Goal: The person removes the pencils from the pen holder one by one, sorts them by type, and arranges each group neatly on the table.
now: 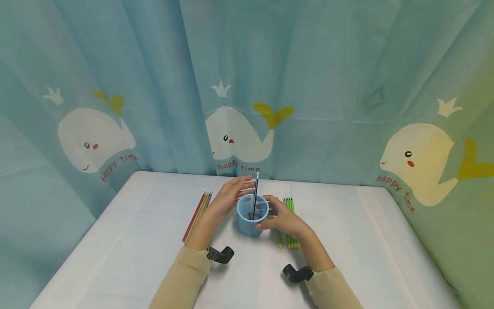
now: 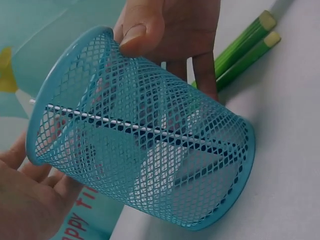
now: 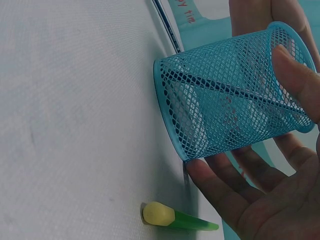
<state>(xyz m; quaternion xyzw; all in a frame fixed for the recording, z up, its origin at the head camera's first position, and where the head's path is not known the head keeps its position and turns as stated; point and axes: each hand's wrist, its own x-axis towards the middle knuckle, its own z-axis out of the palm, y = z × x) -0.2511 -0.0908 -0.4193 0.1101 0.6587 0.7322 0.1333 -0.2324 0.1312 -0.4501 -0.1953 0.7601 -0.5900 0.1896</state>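
A light blue mesh pen cup point(image 1: 250, 227) stands between the two hands at the table's middle. One dark striped pencil point(image 1: 256, 189) leans inside it, its pale end above the rim; its length shows through the mesh in both wrist views. My right hand point(image 1: 283, 218) grips the cup's right side, thumb in front and the other fingers round the far side. My left hand point(image 1: 227, 195) is at the cup's left rear, its fingers extended behind the rim. In the right wrist view, the right thumb point(image 3: 295, 75) lies near the rim and the fingers spread along the side.
Several green pencils point(image 1: 291, 223) lie side by side right of the cup, with a single green pencil point(image 1: 280, 240) nearer to it. Left of it lie several pencils point(image 1: 197, 214) in red, yellow and blue. A whale-print curtain point(image 1: 328, 86) hangs behind the white table point(image 1: 127, 257).
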